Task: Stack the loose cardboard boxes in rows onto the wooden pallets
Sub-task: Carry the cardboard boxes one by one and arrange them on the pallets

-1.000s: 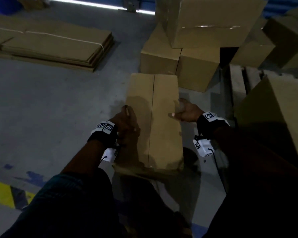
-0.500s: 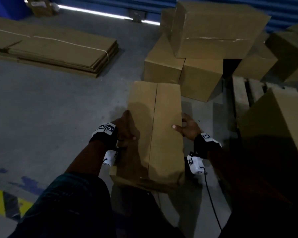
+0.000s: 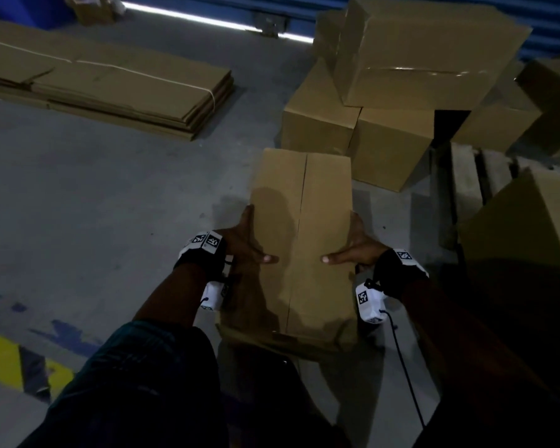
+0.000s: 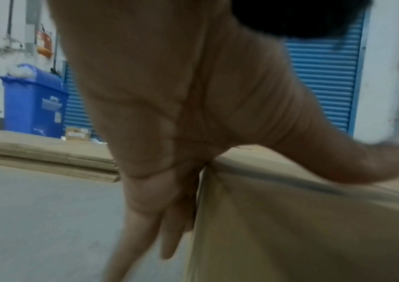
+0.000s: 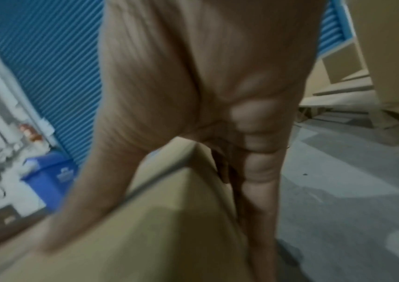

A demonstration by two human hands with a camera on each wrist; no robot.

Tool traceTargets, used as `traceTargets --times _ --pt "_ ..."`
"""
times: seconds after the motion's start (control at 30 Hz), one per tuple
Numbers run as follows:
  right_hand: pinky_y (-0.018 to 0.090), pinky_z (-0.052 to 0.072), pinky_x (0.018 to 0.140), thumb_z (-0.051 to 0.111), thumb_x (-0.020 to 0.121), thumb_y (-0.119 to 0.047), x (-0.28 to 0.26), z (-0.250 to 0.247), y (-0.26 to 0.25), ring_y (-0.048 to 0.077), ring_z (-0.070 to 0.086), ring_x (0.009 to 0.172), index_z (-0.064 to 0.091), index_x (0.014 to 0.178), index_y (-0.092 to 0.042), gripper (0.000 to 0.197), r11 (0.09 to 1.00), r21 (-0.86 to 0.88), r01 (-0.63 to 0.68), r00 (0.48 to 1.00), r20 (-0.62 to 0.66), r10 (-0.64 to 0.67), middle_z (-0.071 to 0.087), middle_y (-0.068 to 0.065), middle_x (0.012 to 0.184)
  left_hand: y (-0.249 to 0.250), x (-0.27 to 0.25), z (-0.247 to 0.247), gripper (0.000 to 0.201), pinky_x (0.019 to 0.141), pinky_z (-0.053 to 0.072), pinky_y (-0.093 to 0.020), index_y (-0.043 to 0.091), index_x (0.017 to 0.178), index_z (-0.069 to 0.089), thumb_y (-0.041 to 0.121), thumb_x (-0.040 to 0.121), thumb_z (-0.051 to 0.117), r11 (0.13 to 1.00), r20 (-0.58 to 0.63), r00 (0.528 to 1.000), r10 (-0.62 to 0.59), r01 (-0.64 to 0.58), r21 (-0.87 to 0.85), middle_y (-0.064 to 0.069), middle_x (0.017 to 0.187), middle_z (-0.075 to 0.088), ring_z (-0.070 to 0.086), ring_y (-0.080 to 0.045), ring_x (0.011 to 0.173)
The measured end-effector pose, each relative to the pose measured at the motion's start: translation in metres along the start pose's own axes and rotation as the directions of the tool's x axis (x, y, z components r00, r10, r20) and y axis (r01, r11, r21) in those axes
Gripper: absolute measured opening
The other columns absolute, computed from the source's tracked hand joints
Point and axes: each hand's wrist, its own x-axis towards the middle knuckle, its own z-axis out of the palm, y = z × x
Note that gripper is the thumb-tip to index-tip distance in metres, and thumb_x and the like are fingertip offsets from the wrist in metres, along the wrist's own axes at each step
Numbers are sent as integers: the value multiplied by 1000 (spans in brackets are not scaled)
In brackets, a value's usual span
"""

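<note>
Evidently the work was only partly done. One cardboard box (image 3: 299,240) was off the floor, carried lengthways in front of the person. The left hand (image 3: 243,244) pressed flat on its left side and the right hand (image 3: 353,247) on its right, thumbs lying across the top face; in both wrist views the fingers (image 4: 167,219) ran straight down the box's walls, clamped by pressure, not curled.

The wooden pallet (image 3: 466,176) lay ahead to the right, several of its slats bare, so there was room to fill. One large box (image 3: 527,253) seemed to sit on its near part.

By count: one box in hand; about four boxes (image 3: 392,92) heaped beyond it, whether on the floor or the pallet edge could not be told; more at the far right, partly cut off; one pallet visible; one tied bundle of flattened cartons (image 3: 110,85) on the floor; one blue bin (image 4: 34,101).
</note>
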Motion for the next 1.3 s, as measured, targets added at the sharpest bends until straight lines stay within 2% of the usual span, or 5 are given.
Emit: traceTargets --times 0.43,0.57,0.73,1.1,1.3 --pt "45 18 122 97 18 -56 -32 -2 -45 19 3 150 -29 148 -26 184 980 -139 -145 989 5 148 -10 -5 164 25 -64 3 153 116 18 -42 27 149 -28 43 56 93 996 -125 992 8 4 91 1 163 -4 5 -26 149" --pt "42 17 121 99 47 -22 -91 -30 -116 19 2 150 -23 151 -23 160 991 -32 -131 991 -9 131 -8 -3 163 78 -127 -24 154 113 17 -35 20 150 -25 36 55 95 999 -175 985 8 0 48 -1 162 -3 5 -24 148" --pt "40 17 121 96 34 -55 -172 -64 -222 17 11 148 -19 151 -35 165 990 -30 -138 986 -104 134 -1 -11 162 146 -222 -86 162 118 13 -37 19 150 -24 25 44 99 991 -195 978 68 -89 -99 -6 161 -6 3 -26 148" --pt "39 27 116 97 49 -21 -415 -123 -437 14 21 143 -12 153 -40 151 999 30 26 952 -306 -15 12 -11 161 245 -437 -175 166 120 17 -52 27 151 -21 38 39 100 901 -186 916 355 -388 -192 10 161 -2 4 -14 149" --pt "38 30 114 98 50 -23 -533 -137 -479 10 19 141 -13 153 -38 152 999 32 2 901 -434 12 11 -13 158 289 -503 -176 159 123 12 -32 19 155 -9 38 40 99 806 -122 830 544 -558 -196 8 162 5 4 -9 149"
